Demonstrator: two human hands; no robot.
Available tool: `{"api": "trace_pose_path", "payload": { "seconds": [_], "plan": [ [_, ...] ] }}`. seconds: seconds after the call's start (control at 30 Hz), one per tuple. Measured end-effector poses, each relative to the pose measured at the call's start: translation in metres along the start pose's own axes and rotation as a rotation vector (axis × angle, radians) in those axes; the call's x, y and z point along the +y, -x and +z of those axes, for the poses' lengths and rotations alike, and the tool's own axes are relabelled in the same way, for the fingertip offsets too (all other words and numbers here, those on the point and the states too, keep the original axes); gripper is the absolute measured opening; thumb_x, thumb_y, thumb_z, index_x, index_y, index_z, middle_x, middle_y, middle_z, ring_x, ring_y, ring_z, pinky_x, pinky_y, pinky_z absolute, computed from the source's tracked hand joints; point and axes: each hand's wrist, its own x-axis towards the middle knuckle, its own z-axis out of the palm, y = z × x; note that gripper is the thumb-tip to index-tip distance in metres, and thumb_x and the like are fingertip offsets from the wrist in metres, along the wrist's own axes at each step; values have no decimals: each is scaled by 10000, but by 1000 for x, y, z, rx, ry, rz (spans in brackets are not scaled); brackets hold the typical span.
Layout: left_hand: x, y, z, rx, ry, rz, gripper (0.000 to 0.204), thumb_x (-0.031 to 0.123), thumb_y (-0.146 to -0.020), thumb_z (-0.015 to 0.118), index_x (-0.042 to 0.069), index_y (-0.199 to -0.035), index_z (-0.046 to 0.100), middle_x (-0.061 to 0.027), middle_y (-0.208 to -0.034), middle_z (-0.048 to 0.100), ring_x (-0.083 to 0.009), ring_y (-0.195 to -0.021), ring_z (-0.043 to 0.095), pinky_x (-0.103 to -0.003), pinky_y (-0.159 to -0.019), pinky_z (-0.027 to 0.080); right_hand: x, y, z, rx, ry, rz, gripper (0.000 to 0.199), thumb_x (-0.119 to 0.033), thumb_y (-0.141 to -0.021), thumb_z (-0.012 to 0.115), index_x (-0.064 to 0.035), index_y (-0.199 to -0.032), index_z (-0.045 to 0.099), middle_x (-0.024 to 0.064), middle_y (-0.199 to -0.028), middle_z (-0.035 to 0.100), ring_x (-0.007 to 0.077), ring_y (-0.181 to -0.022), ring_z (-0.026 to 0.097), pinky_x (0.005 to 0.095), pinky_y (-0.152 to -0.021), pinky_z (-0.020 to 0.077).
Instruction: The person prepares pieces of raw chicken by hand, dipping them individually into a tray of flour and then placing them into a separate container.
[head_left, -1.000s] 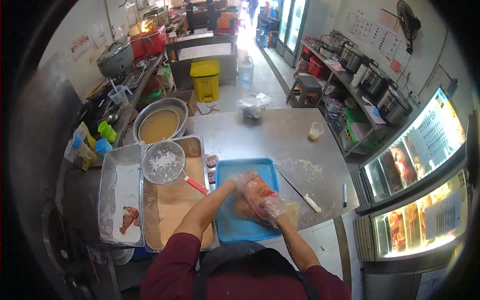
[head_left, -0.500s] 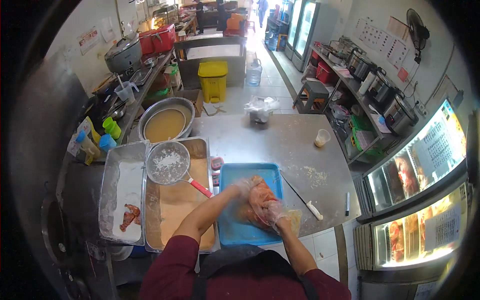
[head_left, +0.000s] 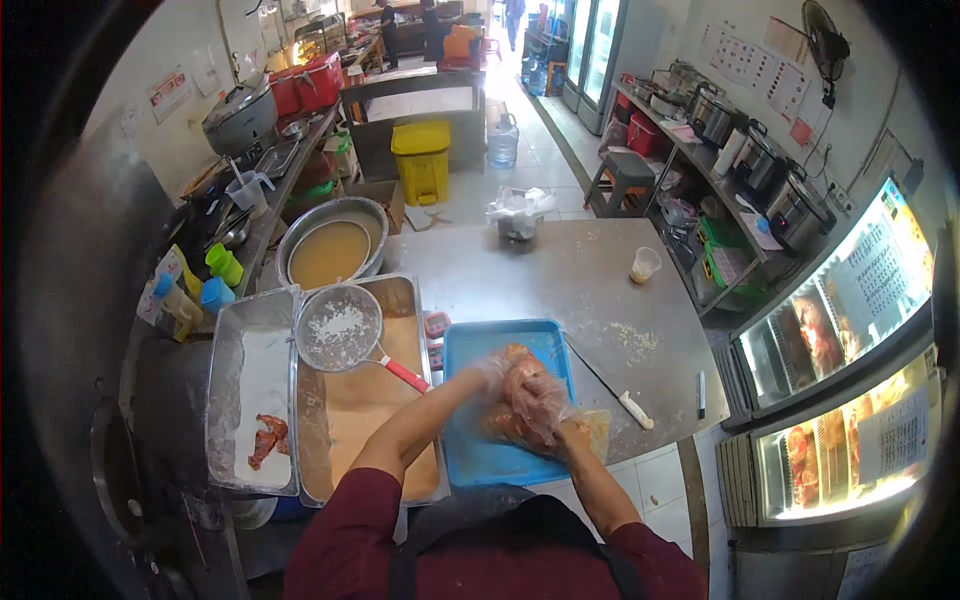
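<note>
Raw meat (head_left: 517, 381) lies right of our left grip (head_left: 490, 371), long axis roughly fore-and-aft; our right grip (head_left: 546, 402) clasps it; left closure, blurred, we cannot tell.

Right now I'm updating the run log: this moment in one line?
left hand: on meat | right hand: on meat | blue tray: under meat | strainer: over tan-powder pan

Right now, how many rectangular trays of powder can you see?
2: a rectangular tray of white powder, leftmost, and a rectangular tray of tan powder, nearer the blue plastic tray.
</note>
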Motion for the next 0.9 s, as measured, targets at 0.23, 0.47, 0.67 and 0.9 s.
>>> {"api": "trace_pose_path", "payload": {
  "seconds": [0.23,0.47,0.67,0.9],
  "plan": [
    [-4,0,-8,27,107,182,985,375,-597,838,186,-1431,349,-173,-1471,379,-316,-1364,379,-378,-1117,331,-91,14,-28,-89,563,-264,242,-167,-868,595,-48,-1078,608,131,-976,638,300,-853,617,384,-769,518],
    [-7,17,1,123,66,182,894,315,-652,813,197,-1426,380,-149,-1441,402,-345,-1313,427,-361,-1089,374,-76,-38,-1,-126,109,-276,258,-168,-837,589,10,-1022,609,191,-1008,640,337,-897,598,370,-812,495],
    [7,20,-20,-3,137,230,848,378,-687,793,189,-1415,402,-159,-1432,406,-349,-1297,442,-383,-1077,383,-70,-45,3,-149,194,-222,253,-173,-829,602,-3,-1015,621,187,-1016,646,322,-914,598,363,-820,490],
    [-32,-9,25,196,-37,275,953,512,-645,794,104,-1396,375,-176,-1398,436,-338,-1319,418,-388,-1082,365,-59,-2,-6,-152,431,-95,237,-183,-830,627,-55,-1030,641,151,-1014,655,277,-922,609,358,-813,491]
  ]
}}
